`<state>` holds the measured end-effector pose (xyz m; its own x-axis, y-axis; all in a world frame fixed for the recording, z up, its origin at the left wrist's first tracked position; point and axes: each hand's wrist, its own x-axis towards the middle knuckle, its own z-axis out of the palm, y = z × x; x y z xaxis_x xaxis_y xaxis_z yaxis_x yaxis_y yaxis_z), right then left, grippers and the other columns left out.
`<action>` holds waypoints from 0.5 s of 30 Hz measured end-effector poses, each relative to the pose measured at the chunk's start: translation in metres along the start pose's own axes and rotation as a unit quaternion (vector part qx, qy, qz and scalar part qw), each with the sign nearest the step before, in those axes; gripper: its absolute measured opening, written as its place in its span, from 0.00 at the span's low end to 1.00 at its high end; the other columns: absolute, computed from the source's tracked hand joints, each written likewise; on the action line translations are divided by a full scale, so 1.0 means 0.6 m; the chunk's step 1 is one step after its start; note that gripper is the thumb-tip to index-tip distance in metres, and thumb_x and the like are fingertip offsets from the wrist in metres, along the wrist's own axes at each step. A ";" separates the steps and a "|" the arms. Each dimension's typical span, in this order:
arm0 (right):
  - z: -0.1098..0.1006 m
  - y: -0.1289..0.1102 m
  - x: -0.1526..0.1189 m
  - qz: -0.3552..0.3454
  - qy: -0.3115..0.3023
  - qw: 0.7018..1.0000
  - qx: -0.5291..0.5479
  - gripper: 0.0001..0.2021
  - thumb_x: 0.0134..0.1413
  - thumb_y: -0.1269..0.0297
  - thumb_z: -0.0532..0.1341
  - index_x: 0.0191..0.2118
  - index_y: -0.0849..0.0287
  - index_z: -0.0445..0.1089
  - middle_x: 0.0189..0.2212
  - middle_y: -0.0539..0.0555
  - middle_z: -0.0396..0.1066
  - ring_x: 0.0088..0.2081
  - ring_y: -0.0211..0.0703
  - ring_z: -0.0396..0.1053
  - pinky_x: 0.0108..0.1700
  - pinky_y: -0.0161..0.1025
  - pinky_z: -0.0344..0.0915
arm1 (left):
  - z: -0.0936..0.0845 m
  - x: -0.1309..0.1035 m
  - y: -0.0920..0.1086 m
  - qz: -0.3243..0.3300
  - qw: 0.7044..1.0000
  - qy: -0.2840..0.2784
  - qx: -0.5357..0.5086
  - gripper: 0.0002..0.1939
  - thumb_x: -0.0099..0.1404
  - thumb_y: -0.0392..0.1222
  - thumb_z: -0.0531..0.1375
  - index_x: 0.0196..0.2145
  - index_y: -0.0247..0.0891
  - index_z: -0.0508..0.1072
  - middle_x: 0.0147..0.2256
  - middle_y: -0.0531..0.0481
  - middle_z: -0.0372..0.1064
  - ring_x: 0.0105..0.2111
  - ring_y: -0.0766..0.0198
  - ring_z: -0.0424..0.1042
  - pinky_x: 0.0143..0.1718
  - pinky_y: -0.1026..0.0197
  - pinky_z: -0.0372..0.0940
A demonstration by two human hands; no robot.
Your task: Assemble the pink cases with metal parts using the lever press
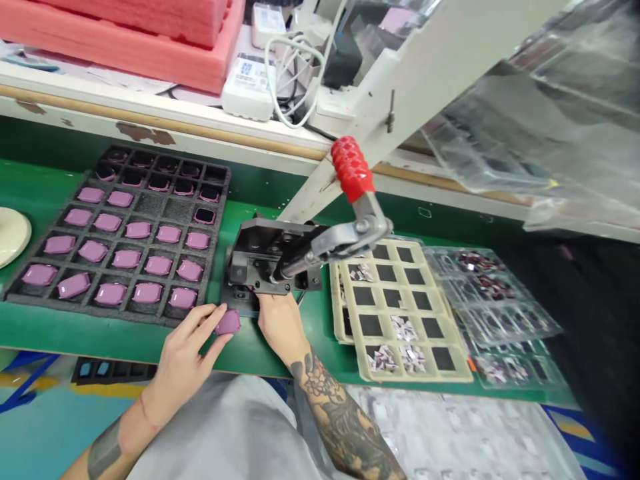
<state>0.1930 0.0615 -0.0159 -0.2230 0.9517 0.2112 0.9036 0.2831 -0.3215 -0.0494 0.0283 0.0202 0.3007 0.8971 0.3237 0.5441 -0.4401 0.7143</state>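
Note:
Between the thumb and fingers of my left hand [193, 343] is a pink watch case [229, 322], held at the front left of the black hand press [275, 257]. My right hand [283, 327] reaches in under the press head, which hides its fingertips, so what they touch does not show. The press lever, with its red-wrapped grip [352, 168], slants up to the right. Left of the press lies a dark foam tray [173, 210] with rows of pink watch cases; those in the back rows show dark faces.
Right of the press, stacked cream trays [367, 313] hold small shiny pieces. Transparent plastic trays [520, 320] with small parts lie farther right. Behind, a shelf carries pink foam [120, 47], white boxes [249, 87] and a white cable [320, 73]. A slanted white beam [400, 87] rises behind the press.

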 end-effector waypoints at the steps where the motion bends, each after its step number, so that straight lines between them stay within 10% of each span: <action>1: 0.001 0.001 -0.010 0.010 0.022 1.000 0.019 0.23 0.68 0.80 0.55 0.60 0.58 0.79 0.52 0.66 0.81 0.54 0.61 0.78 0.60 0.57 0.78 | 0.006 0.001 -0.002 0.007 1.000 -0.001 0.018 0.29 0.80 0.38 0.65 0.75 0.52 0.71 0.60 0.42 0.79 0.54 0.53 0.84 0.58 0.54 0.78; 9: -0.033 -0.020 -0.120 0.076 0.132 0.972 0.180 0.32 0.77 0.74 0.53 0.80 0.45 0.59 0.68 0.61 0.72 0.69 0.53 0.73 0.68 0.55 0.76 | 0.080 0.094 0.008 0.033 0.976 -0.112 0.181 0.15 0.82 0.40 0.61 0.58 0.42 0.85 0.52 0.36 0.84 0.35 0.52 0.85 0.33 0.56 0.74; 15: -0.049 -0.018 -0.147 0.078 0.156 0.974 0.147 0.32 0.77 0.76 0.55 0.79 0.48 0.61 0.66 0.61 0.74 0.67 0.51 0.75 0.67 0.53 0.78 | 0.098 0.137 0.025 0.014 0.962 -0.189 0.196 0.13 0.77 0.29 0.61 0.45 0.39 0.87 0.38 0.40 0.81 0.34 0.50 0.83 0.34 0.56 0.72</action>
<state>0.2138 -0.0292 -0.0040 0.0718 0.9164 0.3937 0.7642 0.2031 -0.6122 0.0297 0.0935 0.0208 0.5430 0.8389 0.0385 0.7625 -0.5117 0.3960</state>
